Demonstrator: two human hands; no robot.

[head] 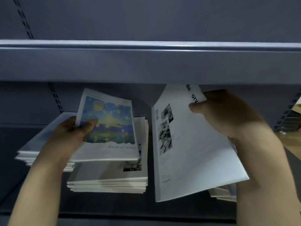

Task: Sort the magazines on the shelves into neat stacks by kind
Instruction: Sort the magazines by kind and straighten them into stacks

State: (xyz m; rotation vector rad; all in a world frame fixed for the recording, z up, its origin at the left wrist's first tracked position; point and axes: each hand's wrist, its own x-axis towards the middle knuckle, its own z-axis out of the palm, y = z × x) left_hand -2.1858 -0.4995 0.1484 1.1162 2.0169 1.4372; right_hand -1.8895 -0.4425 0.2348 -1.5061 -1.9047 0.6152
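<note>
Nearest to the camera, the right hand holds a thin white paper magazine with small black-and-white photos, the thumb pinching its top edge where dark letters are printed. It is lifted and tilted, its lower corner hanging over a low white pile at the right, probably so that the cover can be read before it is laid down.

The left hand grips a white magazine with a blue and yellow painted cover, thumb on the picture and fingers behind its left edge. It is held just above the middle stack of white magazines, whose top cover looks like the black-and-white kind; I judge it does not belong there.

Behind the left hand, a third stack with pale bluish covers lies on the dark grey metal shelf. Above everything runs the grey upper shelf edge.
</note>
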